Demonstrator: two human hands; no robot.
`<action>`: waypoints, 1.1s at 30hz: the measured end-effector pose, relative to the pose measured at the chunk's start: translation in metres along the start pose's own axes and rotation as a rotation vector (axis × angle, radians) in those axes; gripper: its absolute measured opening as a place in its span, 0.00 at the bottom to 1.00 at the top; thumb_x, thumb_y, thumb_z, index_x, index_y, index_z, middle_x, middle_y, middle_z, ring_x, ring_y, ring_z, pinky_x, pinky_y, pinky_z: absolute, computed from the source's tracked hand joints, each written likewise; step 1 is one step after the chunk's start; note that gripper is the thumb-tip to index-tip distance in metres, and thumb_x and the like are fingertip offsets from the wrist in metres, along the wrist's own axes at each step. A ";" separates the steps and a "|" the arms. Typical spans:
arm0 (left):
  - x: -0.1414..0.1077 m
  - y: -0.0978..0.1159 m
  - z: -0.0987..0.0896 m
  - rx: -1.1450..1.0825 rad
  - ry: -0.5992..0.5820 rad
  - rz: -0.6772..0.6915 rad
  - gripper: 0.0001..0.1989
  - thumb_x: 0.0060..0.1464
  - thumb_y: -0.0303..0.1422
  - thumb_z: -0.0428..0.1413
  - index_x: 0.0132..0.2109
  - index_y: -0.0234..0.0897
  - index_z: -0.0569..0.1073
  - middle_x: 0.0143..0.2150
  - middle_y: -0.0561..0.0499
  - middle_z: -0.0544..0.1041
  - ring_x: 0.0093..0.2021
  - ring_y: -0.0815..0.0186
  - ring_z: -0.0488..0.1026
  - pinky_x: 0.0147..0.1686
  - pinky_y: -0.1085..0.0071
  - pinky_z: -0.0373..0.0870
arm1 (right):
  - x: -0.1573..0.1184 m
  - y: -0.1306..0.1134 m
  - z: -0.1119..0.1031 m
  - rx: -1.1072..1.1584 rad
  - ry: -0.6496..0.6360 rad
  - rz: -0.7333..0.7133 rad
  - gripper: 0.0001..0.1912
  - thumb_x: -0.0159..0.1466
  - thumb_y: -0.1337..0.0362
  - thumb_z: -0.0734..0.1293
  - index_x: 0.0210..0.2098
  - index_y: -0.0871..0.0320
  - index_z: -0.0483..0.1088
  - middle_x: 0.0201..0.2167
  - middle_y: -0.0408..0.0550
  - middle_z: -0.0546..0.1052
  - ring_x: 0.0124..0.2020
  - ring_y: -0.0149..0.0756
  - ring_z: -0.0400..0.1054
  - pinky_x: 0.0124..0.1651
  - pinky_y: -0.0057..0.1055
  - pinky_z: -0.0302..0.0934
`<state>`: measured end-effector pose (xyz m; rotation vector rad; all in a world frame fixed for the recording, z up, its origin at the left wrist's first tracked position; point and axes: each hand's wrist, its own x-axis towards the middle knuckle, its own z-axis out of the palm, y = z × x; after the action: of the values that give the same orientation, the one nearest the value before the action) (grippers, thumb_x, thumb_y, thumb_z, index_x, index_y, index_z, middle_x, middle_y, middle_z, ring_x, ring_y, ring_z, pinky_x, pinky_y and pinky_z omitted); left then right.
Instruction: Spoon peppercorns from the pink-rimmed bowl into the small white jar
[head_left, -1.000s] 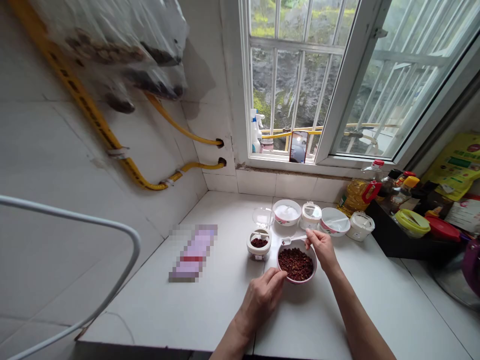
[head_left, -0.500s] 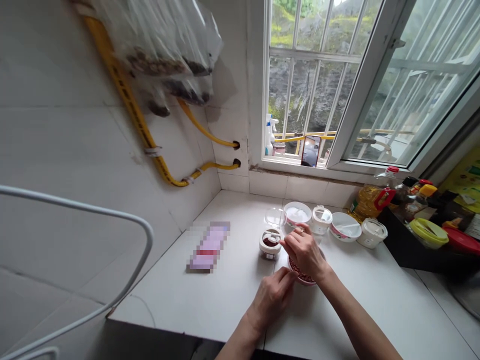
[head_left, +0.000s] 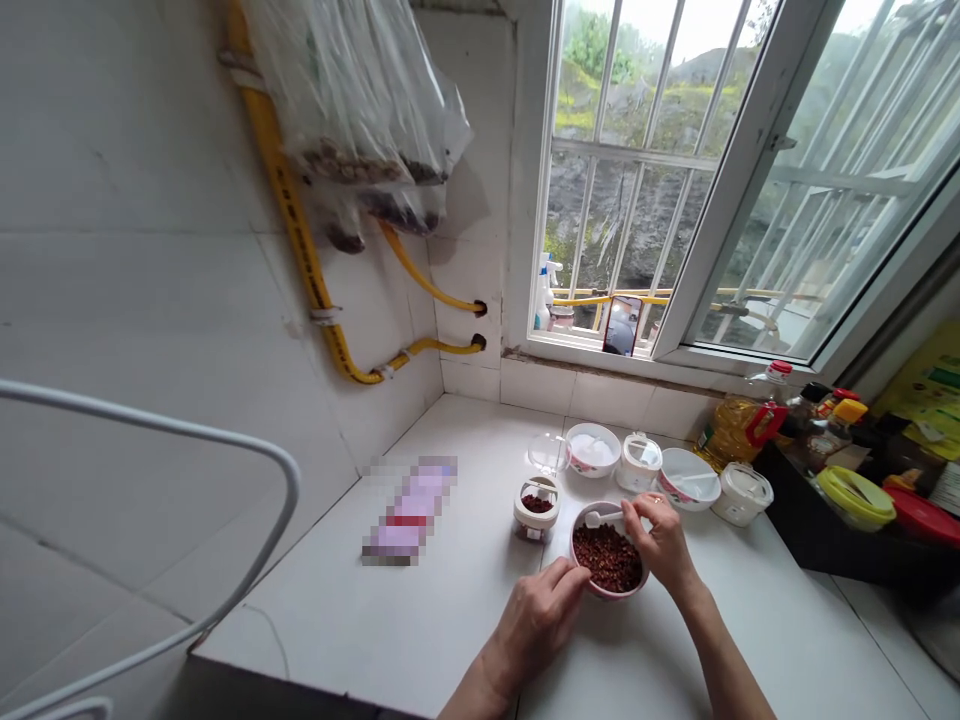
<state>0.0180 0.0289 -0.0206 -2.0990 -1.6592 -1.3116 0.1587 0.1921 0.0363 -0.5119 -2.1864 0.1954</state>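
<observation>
A bowl (head_left: 609, 558) full of dark red-brown dried bits stands on the white counter. My left hand (head_left: 546, 606) pinches its left rim. In my right hand (head_left: 660, 540) is a small white spoon (head_left: 604, 519), its scoop end over the back of the bowl. Left of the bowl stands a small jar (head_left: 536, 510) with its clear lid (head_left: 548, 452) raised and similar dark red bits inside. Behind are a bowl of white powder (head_left: 593, 450), a closed white jar (head_left: 640, 462), a bowl with a white spoon in it (head_left: 689, 479) and another lidded jar (head_left: 744, 494).
At the right, an oil bottle (head_left: 739, 418) stands beside a black rack (head_left: 814, 525) of bottles and tubs. A blurred purple packet (head_left: 411, 510) lies at left. A phone (head_left: 622, 326) leans at the window; white tubing (head_left: 289, 470) curves at far left.
My right hand has moved with the spoon from the small jar rightward and back over the bowl. My left hand stays at the rim. The view has tilted up slightly.
</observation>
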 end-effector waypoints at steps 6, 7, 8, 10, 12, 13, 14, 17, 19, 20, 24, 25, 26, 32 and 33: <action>-0.001 -0.002 0.002 0.013 0.010 0.012 0.12 0.63 0.23 0.44 0.48 0.38 0.69 0.34 0.48 0.75 0.31 0.66 0.77 0.30 0.76 0.74 | -0.009 0.000 0.011 -0.121 -0.049 -0.037 0.20 0.71 0.63 0.58 0.22 0.56 0.64 0.18 0.39 0.70 0.21 0.30 0.63 0.49 0.36 0.56; -0.002 -0.002 0.002 0.013 0.010 0.019 0.12 0.63 0.23 0.44 0.47 0.38 0.69 0.34 0.48 0.75 0.31 0.66 0.77 0.29 0.76 0.74 | -0.009 -0.001 0.011 -0.129 -0.043 -0.036 0.20 0.71 0.63 0.58 0.22 0.56 0.64 0.18 0.39 0.69 0.21 0.30 0.63 0.50 0.36 0.55; -0.002 -0.003 0.002 0.011 0.010 0.028 0.11 0.64 0.23 0.44 0.47 0.38 0.69 0.34 0.48 0.75 0.30 0.66 0.77 0.29 0.76 0.74 | -0.009 -0.001 0.011 -0.133 -0.038 -0.036 0.21 0.71 0.63 0.58 0.22 0.56 0.63 0.18 0.39 0.69 0.21 0.29 0.63 0.49 0.35 0.55; -0.002 -0.005 0.004 0.007 0.014 0.047 0.12 0.63 0.23 0.44 0.48 0.38 0.68 0.34 0.48 0.75 0.30 0.65 0.77 0.28 0.75 0.74 | -0.009 -0.001 0.011 -0.122 -0.038 -0.037 0.21 0.72 0.63 0.57 0.21 0.56 0.63 0.17 0.38 0.69 0.20 0.29 0.61 0.48 0.35 0.56; -0.002 -0.006 0.006 0.003 0.022 0.068 0.13 0.63 0.22 0.44 0.49 0.37 0.67 0.35 0.47 0.76 0.30 0.65 0.77 0.28 0.75 0.74 | -0.009 -0.001 0.011 -0.092 -0.046 -0.033 0.21 0.72 0.63 0.57 0.21 0.56 0.62 0.17 0.38 0.68 0.20 0.29 0.61 0.47 0.35 0.57; -0.002 -0.007 0.006 0.002 0.036 0.077 0.13 0.62 0.22 0.43 0.49 0.37 0.67 0.35 0.47 0.76 0.31 0.65 0.77 0.28 0.75 0.74 | -0.010 -0.002 0.011 -0.077 -0.048 -0.029 0.21 0.72 0.63 0.57 0.21 0.56 0.62 0.17 0.38 0.68 0.19 0.29 0.61 0.47 0.35 0.57; -0.002 -0.008 0.007 0.002 0.050 0.086 0.14 0.62 0.22 0.43 0.49 0.37 0.67 0.35 0.47 0.76 0.31 0.65 0.77 0.28 0.75 0.74 | -0.010 -0.003 0.011 -0.065 -0.047 -0.024 0.21 0.72 0.63 0.57 0.21 0.56 0.63 0.16 0.38 0.68 0.19 0.29 0.61 0.47 0.35 0.58; -0.002 -0.009 0.008 0.010 0.076 0.100 0.15 0.61 0.22 0.43 0.50 0.37 0.68 0.34 0.47 0.76 0.30 0.65 0.78 0.28 0.77 0.74 | -0.010 -0.004 0.011 -0.055 -0.038 -0.014 0.21 0.71 0.63 0.58 0.21 0.56 0.63 0.17 0.38 0.68 0.19 0.29 0.61 0.47 0.36 0.58; -0.003 -0.010 0.009 0.015 0.064 0.104 0.15 0.61 0.21 0.44 0.50 0.37 0.68 0.35 0.46 0.77 0.31 0.66 0.78 0.28 0.77 0.75 | -0.010 -0.005 0.010 -0.060 -0.041 -0.010 0.21 0.72 0.63 0.57 0.21 0.56 0.63 0.17 0.38 0.68 0.19 0.29 0.62 0.47 0.35 0.58; -0.003 -0.010 0.009 0.017 0.063 0.106 0.15 0.61 0.21 0.43 0.51 0.36 0.68 0.35 0.46 0.77 0.31 0.66 0.78 0.28 0.77 0.75 | -0.010 -0.005 0.010 -0.064 -0.046 -0.010 0.21 0.72 0.63 0.57 0.21 0.56 0.63 0.17 0.38 0.68 0.19 0.29 0.62 0.46 0.35 0.58; -0.008 -0.015 0.018 0.015 0.132 0.110 0.14 0.62 0.23 0.42 0.49 0.37 0.68 0.33 0.47 0.76 0.29 0.66 0.77 0.26 0.78 0.73 | -0.010 -0.004 0.011 -0.080 -0.040 -0.020 0.21 0.72 0.63 0.57 0.21 0.56 0.62 0.17 0.38 0.68 0.20 0.29 0.62 0.45 0.34 0.58; -0.009 -0.017 0.021 0.014 0.133 0.112 0.15 0.62 0.23 0.42 0.49 0.37 0.68 0.33 0.47 0.76 0.29 0.66 0.77 0.25 0.78 0.73 | -0.010 -0.004 0.011 -0.078 -0.033 -0.022 0.21 0.72 0.63 0.57 0.21 0.56 0.62 0.17 0.38 0.68 0.20 0.29 0.62 0.45 0.33 0.58; -0.011 -0.019 0.024 0.012 0.121 0.103 0.15 0.62 0.23 0.42 0.50 0.37 0.68 0.34 0.47 0.76 0.30 0.66 0.77 0.25 0.78 0.73 | -0.010 -0.004 0.011 -0.076 -0.025 -0.024 0.21 0.72 0.63 0.58 0.21 0.56 0.62 0.17 0.38 0.68 0.20 0.29 0.62 0.45 0.33 0.58; -0.016 -0.023 0.029 -0.006 0.116 0.101 0.15 0.64 0.24 0.40 0.50 0.37 0.68 0.34 0.46 0.75 0.30 0.66 0.77 0.25 0.78 0.73 | -0.010 -0.006 0.010 -0.081 -0.022 -0.028 0.21 0.72 0.63 0.57 0.21 0.56 0.61 0.17 0.38 0.68 0.19 0.29 0.61 0.45 0.33 0.59; -0.016 -0.023 0.029 -0.007 0.115 0.104 0.15 0.64 0.24 0.40 0.50 0.37 0.68 0.34 0.46 0.75 0.30 0.66 0.77 0.25 0.78 0.73 | -0.010 -0.006 0.010 -0.076 -0.028 -0.027 0.21 0.72 0.63 0.57 0.21 0.56 0.61 0.17 0.38 0.68 0.19 0.29 0.61 0.45 0.34 0.59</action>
<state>0.0138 0.0438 -0.0576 -2.0427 -1.4810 -1.3794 0.1544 0.1828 0.0244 -0.5245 -2.2339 0.1058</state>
